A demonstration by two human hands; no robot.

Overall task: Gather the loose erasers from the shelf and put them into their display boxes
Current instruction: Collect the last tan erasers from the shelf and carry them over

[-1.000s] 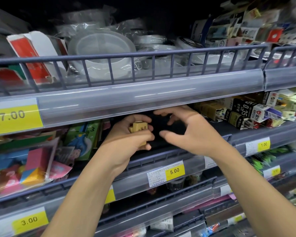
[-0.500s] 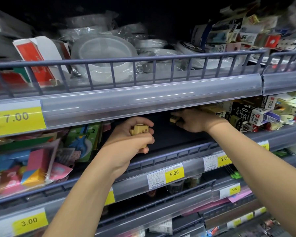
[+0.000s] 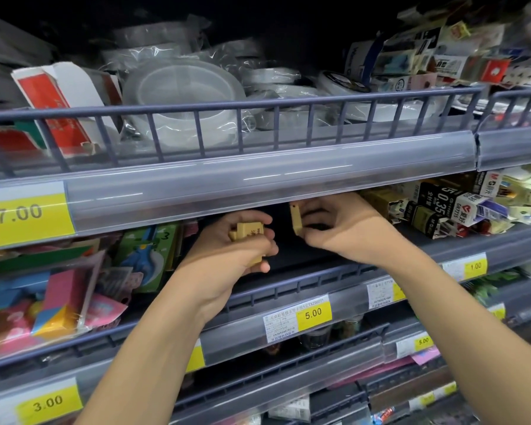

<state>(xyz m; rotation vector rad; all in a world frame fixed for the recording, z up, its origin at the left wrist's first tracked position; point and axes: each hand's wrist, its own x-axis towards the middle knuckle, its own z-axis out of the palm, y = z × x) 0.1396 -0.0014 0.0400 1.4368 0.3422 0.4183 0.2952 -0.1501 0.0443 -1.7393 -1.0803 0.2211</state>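
My left hand [image 3: 227,256] grips a small stack of tan erasers [image 3: 248,233] just under the upper shelf's price rail. My right hand [image 3: 347,228] pinches one flat tan eraser [image 3: 295,220] upright, a short gap to the right of the stack. Both hands hover over the dark middle stretch of the second shelf [image 3: 298,256]. A heap of small boxes and packets [image 3: 451,207] lies on the same shelf to the right. I cannot pick out a display box.
The upper shelf's rail [image 3: 258,188] hangs close over both hands. Clear tape rolls [image 3: 181,96] and a red and white carton [image 3: 59,105] fill the shelf above. Colourful toy packs [image 3: 59,289] crowd the left. A low wire fence [image 3: 288,286] edges the second shelf.
My right hand reached right to the heap of packets, took one tan eraser, and has drawn back towards my left hand. The left hand kept its stack nearly still.
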